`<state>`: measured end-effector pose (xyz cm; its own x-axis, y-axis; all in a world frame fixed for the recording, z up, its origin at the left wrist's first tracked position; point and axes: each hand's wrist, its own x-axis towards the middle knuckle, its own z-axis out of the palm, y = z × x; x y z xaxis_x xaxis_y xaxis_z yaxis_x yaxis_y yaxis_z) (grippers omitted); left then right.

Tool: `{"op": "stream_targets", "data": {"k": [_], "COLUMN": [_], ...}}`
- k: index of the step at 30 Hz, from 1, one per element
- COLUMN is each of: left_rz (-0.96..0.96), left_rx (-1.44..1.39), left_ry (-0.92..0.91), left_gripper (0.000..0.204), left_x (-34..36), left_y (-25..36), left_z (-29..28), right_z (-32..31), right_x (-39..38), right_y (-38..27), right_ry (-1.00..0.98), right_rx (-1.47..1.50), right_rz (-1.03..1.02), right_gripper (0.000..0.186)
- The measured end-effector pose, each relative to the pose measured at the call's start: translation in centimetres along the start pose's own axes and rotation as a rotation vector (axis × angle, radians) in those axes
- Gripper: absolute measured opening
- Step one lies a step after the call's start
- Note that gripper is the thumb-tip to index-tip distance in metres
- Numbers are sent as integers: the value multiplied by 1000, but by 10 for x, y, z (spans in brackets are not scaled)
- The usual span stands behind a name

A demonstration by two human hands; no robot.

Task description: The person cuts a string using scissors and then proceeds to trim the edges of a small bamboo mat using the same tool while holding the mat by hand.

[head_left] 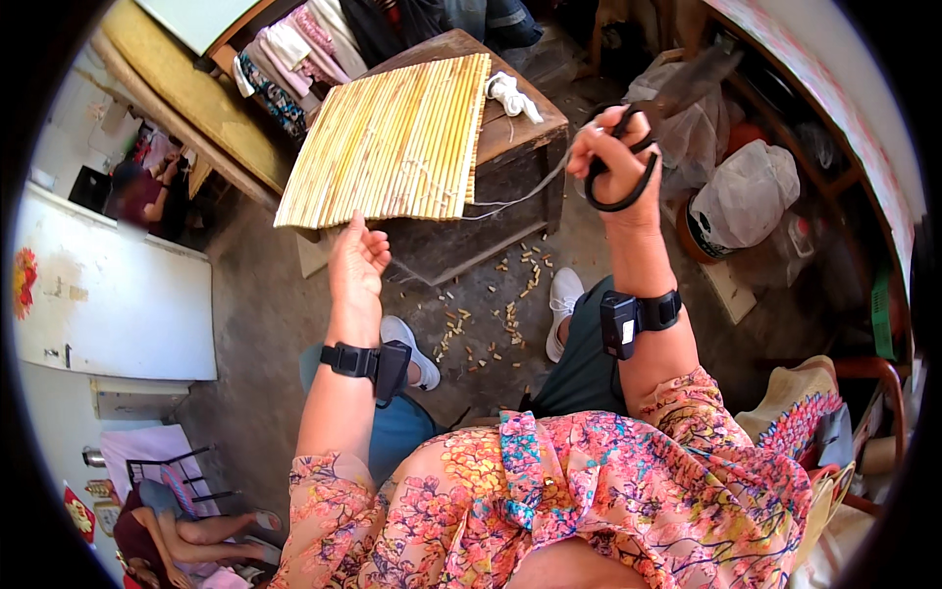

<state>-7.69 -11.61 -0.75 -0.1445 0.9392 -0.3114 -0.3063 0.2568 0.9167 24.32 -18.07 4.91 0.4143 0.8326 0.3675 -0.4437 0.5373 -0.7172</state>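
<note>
A slatted straw-coloured mat [383,133] lies on a wooden stool [523,152], with pale strands across its slats. My left hand [358,255] is at the near edge, index finger touching it, other fingers apart and loosely curled. My right hand [618,167] grips black-handled scissors [618,206], raised right of the mat, blades up and blurred. A thin grey cord [525,196] runs from the mat toward that hand; whether the fingers hold it, I cannot tell. A bundle of white cord [512,98] lies beside the mat.
Short cut pieces [491,324] litter the floor around my shoes [564,294]. Bagged items and a bucket [736,201] stand right. A yellow padded board [196,108] and hanging clothes [294,49] are behind. Other people appear at upper left [137,201] and seated at lower left [182,535].
</note>
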Motion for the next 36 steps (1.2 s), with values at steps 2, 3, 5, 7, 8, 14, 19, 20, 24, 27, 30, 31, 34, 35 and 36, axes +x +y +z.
{"op": "stream_targets", "data": {"k": [2,3,5,7,8,14,19,20,24,27,30,31,34,35,36], "left_rz": [-120,-122,-157,-141,-144,-124,-69,-55,92,272,267,227,272,268,285], "left_rx": [-37,-85,-136,-226,-258,-508,-492,-439,-411,-342,-424,-408,-346,-349,-329], "left_ry": [-79,-133,-136,-186,-223,-201,-297,-291,-221,-190,-147,-147,-25,-34,-25], "left_gripper": [78,83,92,82,79,47,37,34,21,15,29,33,40,41,43], "left_x": [9,13,29,36,38,30,23,24,23,3,-24,-24,-84,-95,-116], "left_y": [-18,-20,-22,-32,-35,-27,-3,5,51,76,97,97,99,84,83], "left_z": [-3,0,12,8,9,36,35,32,5,-50,-120,-146,-221,-240,-258], "right_z": [9,15,30,54,67,170,203,212,230,246,243,237,263,268,275], "right_x": [2,6,19,42,56,113,165,168,220,228,258,279,283,288,297], "right_y": [-7,-11,-27,-45,-55,-130,-160,-166,-199,-181,-164,-164,-119,-113,-105], "right_ry": [38,8,-119,-192,-230,-113,-186,-179,-391,-242,-356,-417,-298,-421,-429], "right_rx": [-24,-56,-160,-220,-287,-341,-383,-464,-1157,-747,-529,-639,-587,-726,-708], "right_rz": [-50,-94,-169,-213,-257,-490,-695,-690,-1272,-591,-436,-480,-300,-389,-385], "right_gripper": [11,9,7,7,7,6,4,5,13,10,9,8,7,4,4]}}
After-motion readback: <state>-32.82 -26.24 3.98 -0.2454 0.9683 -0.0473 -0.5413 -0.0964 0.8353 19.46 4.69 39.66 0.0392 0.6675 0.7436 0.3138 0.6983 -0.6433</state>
